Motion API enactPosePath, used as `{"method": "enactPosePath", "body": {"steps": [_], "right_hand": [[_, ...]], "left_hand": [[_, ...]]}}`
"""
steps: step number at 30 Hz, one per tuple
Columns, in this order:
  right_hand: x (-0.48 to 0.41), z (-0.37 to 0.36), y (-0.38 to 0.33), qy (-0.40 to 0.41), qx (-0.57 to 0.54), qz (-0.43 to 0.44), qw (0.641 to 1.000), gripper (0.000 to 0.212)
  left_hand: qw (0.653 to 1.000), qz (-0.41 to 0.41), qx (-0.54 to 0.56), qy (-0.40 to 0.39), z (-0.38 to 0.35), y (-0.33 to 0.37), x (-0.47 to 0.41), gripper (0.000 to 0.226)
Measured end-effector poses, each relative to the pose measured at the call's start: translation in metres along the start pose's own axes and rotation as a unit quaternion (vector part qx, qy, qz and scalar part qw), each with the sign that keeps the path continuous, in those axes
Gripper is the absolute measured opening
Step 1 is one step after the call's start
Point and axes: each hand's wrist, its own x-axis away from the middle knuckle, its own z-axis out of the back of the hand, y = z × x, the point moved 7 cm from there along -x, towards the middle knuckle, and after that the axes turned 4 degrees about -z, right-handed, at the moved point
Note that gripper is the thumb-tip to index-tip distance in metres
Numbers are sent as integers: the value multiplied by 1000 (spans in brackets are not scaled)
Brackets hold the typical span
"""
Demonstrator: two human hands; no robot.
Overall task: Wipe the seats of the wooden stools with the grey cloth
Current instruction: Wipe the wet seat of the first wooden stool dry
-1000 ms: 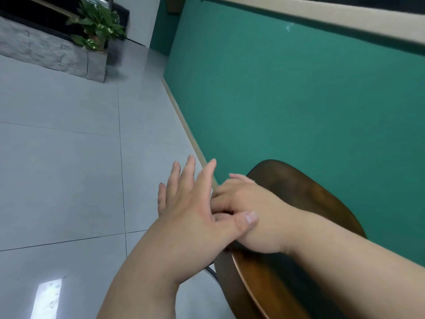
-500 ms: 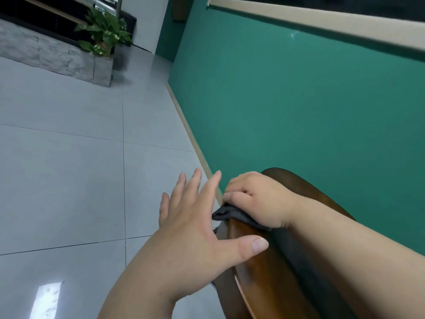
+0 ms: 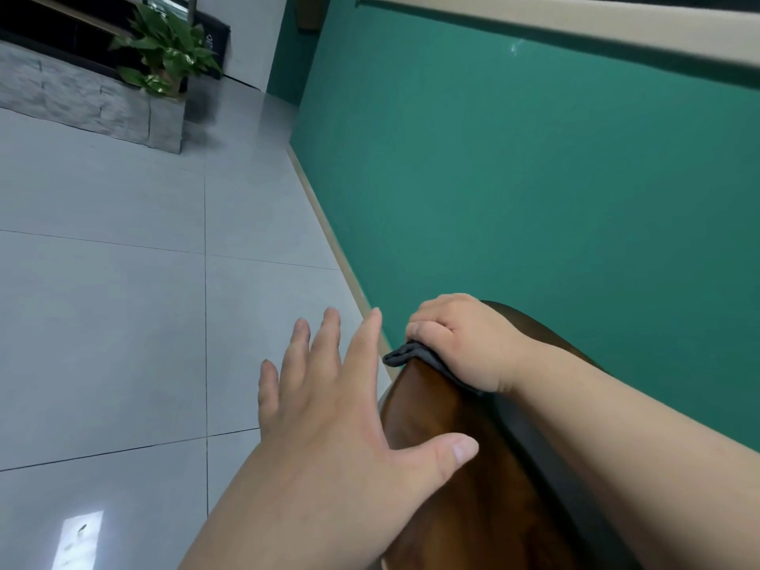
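Observation:
A dark brown wooden stool seat [image 3: 473, 508] fills the lower right, close to the green wall. My right hand [image 3: 464, 343] lies on the seat's far edge with its fingers curled over the grey cloth [image 3: 405, 355], which pokes out from under the hand. My left hand [image 3: 329, 405] is spread flat with straight fingers at the seat's left side, its thumb over the wood; whether it touches the seat I cannot tell. The stool's legs are hidden.
A green wall [image 3: 534, 178] with a pale skirting strip [image 3: 329, 224] runs along the right. Grey floor tiles [image 3: 123, 302] stretch to the left. A stone-faced planter [image 3: 82, 100] with a leafy plant [image 3: 168, 47] stands far back left.
My right hand has slid from beside the left hand to the seat's far edge, and the grey cloth now shows under it. My left hand stayed spread at the seat's left side.

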Motion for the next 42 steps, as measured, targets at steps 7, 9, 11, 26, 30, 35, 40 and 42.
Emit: {"method": "enactPosePath", "body": {"steps": [7, 9, 11, 26, 30, 35, 40, 42], "right_hand": [[24, -1, -40, 18, 2, 74, 997, 41], [25, 0, -41, 17, 3, 87, 996, 41], [20, 1, -38, 7, -6, 103, 995, 45], [-20, 1, 91, -13, -61, -119, 991, 47], [-17, 3, 114, -14, -66, -174, 982, 40], [-16, 1, 112, -14, -70, -190, 979, 40], [-16, 1, 84, -26, -30, -148, 988, 42], [-15, -2, 57, -6, 0, -86, 996, 49]], "left_hand": [[1000, 6, 10, 5, -3, 14, 1, 116], [1000, 17, -5, -6, -7, 14, 0, 116], [999, 24, -12, -23, -11, 12, -3, 117], [999, 7, -13, -52, -12, 21, -9, 123], [999, 2, -5, -47, -11, 24, -8, 112], [999, 4, 8, -49, -12, 24, -7, 120], [999, 6, 36, -34, -12, 22, -6, 105], [999, 9, 31, -30, -11, 20, -7, 102]]}}
